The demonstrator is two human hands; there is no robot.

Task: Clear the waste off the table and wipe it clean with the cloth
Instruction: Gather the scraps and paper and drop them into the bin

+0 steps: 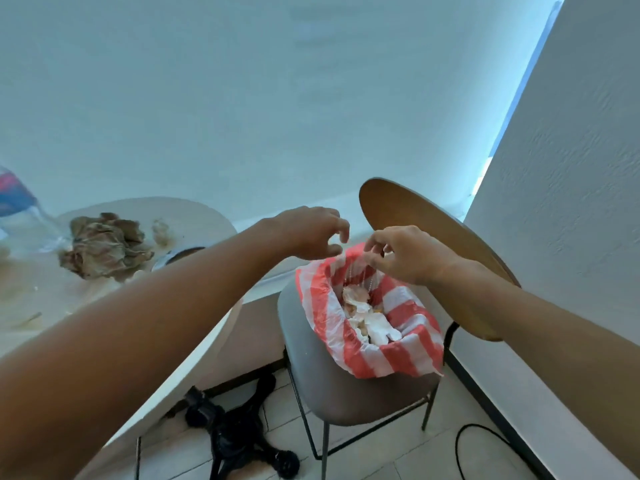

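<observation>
Item 1, nearest my view: a black tripod-like stand [235, 441] on the tiled floor, well below both hands, with a black cable [485, 441] looping to its right.

Item 2: a grey-seated chair [332, 393] with a brown wooden back, carrying a red-and-white striped plastic bag [367, 358]. The bag's mouth lies open directly under my fingers, with crumpled white tissue waste [370, 320] inside.

Item 3: right hand [405, 254], above the bag's far rim. Its fingers [372, 249] are curled, seemingly pinching the bag's edge, though I cannot tell for certain.

Item 4: left hand [311, 233], just beside the right and apart from it, fingers loosely curled and holding nothing, hovering above the bag's rim.

Item 5: pale wooden table [104, 299], left of the left hand's fingers. On it, well apart from them, sit a crumpled brown paper bag [104, 251] and a small crumpled tissue [162, 230], with clear plastic wrapping [27, 220] further left.

Item 6, farthest: white wall [242, 98].
</observation>
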